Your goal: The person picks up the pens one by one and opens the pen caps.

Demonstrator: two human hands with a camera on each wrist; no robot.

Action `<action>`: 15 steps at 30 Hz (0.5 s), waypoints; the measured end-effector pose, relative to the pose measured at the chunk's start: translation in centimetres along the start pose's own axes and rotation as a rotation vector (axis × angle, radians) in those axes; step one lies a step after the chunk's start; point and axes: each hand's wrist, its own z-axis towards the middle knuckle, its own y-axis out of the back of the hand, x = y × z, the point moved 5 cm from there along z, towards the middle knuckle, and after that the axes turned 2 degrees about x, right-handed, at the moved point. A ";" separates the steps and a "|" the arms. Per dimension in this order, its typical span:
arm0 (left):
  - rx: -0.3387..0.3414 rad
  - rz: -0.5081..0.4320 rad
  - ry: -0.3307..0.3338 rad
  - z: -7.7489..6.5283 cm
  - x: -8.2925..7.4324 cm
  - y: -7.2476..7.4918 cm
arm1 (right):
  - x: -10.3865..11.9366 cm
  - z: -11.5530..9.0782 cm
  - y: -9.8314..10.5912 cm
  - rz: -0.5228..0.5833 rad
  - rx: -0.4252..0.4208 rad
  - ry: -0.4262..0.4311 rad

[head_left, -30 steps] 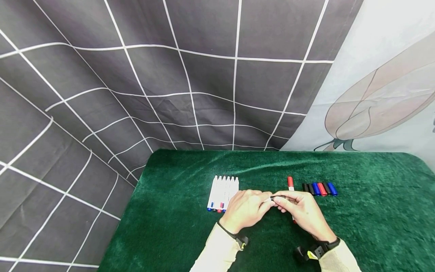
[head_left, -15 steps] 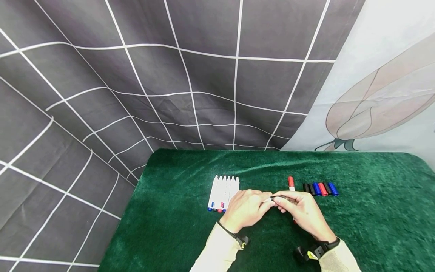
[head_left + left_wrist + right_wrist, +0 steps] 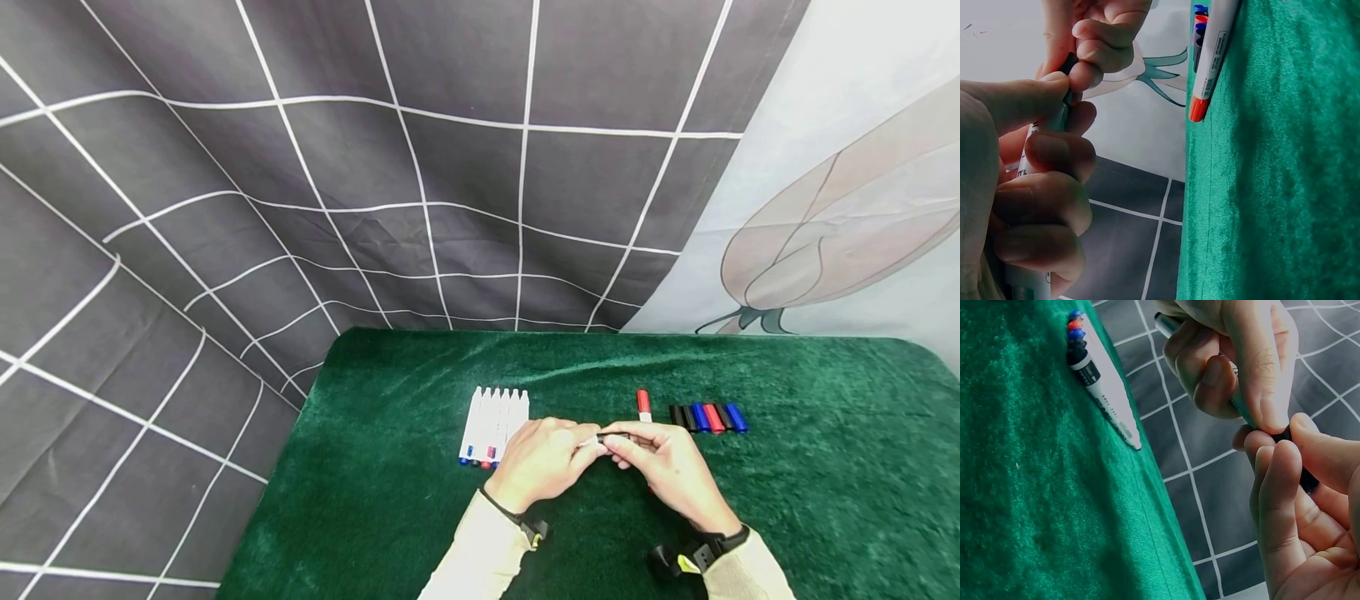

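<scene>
Both hands meet over the table in the head view. My left hand [image 3: 543,462] grips the white body of a marker [image 3: 1027,147], its fingers curled round it in the left wrist view. My right hand [image 3: 671,467] pinches the marker's black cap [image 3: 1308,481] between thumb and fingers. Whether the cap is seated on the marker I cannot tell, as fingertips hide the joint. Behind the right hand lies a red-capped white marker [image 3: 643,402], partly covered by that hand.
Left of the hands, several white markers without caps [image 3: 495,421] lie side by side, tips pointing away. To the right is a row of loose black, blue and red caps [image 3: 708,417]. Green cloth [image 3: 375,500] covers the table, and a dark grid-patterned curtain [image 3: 465,242] hangs behind.
</scene>
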 end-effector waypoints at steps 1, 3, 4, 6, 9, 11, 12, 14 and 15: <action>0.001 -0.002 0.001 0.0 0.0 0.0 | 0.0 0.0 0.0 -0.003 -0.001 0.005; 0.004 -0.005 0.005 0.0 0.0 0.0 | 0.0 0.0 0.0 -0.008 -0.004 0.012; 0.007 -0.006 0.008 0.0 0.0 0.0 | 0.0 0.0 0.0 -0.009 -0.004 0.014; 0.014 -0.007 0.011 0.0 0.1 0.0 | 0.1 0.0 0.0 -0.012 -0.003 0.021; 0.022 -0.012 0.014 -0.1 0.1 0.0 | 0.1 0.0 0.0 -0.005 0.000 0.027; 0.024 -0.019 0.014 -0.1 0.1 0.0 | 0.1 0.1 -0.1 -0.003 0.001 0.031; 0.023 -0.023 0.014 -0.1 0.1 0.1 | 0.1 0.1 -0.1 -0.002 -0.001 0.031; 0.022 -0.031 0.014 -0.1 0.1 0.1 | 0.1 0.1 -0.1 0.006 -0.005 0.026; 0.020 -0.035 0.015 0.0 0.1 0.1 | 0.1 0.1 -0.2 0.009 -0.008 0.021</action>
